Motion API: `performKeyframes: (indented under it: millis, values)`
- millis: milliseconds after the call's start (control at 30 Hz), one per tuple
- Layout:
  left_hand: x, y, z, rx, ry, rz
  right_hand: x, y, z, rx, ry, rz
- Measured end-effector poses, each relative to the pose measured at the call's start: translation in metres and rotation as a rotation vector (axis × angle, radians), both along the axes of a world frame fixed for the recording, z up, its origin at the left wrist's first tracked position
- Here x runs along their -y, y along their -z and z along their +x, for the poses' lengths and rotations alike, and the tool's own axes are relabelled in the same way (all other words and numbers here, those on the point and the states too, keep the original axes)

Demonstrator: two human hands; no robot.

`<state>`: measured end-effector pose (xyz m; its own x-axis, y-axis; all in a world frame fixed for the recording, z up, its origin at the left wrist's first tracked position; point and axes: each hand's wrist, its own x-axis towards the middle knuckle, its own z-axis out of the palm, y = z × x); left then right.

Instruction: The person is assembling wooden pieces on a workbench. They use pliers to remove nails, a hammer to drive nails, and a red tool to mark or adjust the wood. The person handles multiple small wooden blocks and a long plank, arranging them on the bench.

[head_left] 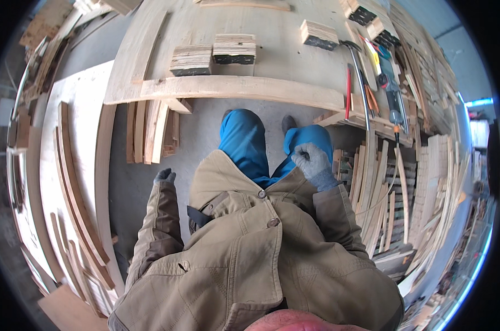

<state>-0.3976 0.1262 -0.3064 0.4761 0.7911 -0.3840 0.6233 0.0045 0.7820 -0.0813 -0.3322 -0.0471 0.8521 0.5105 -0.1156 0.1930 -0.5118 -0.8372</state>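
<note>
My right hand [314, 161], in a grey knitted glove, is in front of my right thigh with its fingers curled in. I see nothing in it. At my left side hangs my left hand [165, 175], gloved in grey too. It is seen end-on and partly hidden by the sleeve, so its grip does not show. Neither hand touches the wooden workbench [294, 91] ahead of me. On the bench's right side lie a hammer [355, 63], a red bar-shaped tool [348, 91], pliers with orange handles [373, 101] and a teal corded power tool [392, 91].
Stacked wood blocks with black faces [234, 48] sit on the bench. Loose boards [157, 132] stand beneath its left end. On my left, long curved strips [76, 187] lie on a pale panel [98, 99]. Several slats [371, 182] and a cable [396, 157] are at my right.
</note>
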Motion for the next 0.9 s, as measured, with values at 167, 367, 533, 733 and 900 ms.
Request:
performKeyframes:
  millis: [167, 367, 533, 733, 900]
  values:
    - [0.0, -0.076, 0.094, 0.358, 0.06, 0.064, 0.014, 0.006, 0.002, -0.047, 0.075, 0.127]
    - [0.053, -0.181, 0.195, 0.644, 0.41, 0.589, 0.029, 0.004, 0.006, -0.104, 0.13, 0.131]
    - [0.088, -0.251, 0.264, 0.718, 0.684, 0.804, 0.04, 0.002, 0.01, -0.156, 0.172, 0.241]
    - [0.126, -0.263, 0.338, 0.692, 0.938, 0.807, 0.051, -0.012, 0.041, 0.016, 0.302, 0.285]
    - [0.156, -0.253, 0.39, 0.569, 1.001, 0.802, 0.054, -0.048, 0.093, 0.277, 0.265, 0.094]
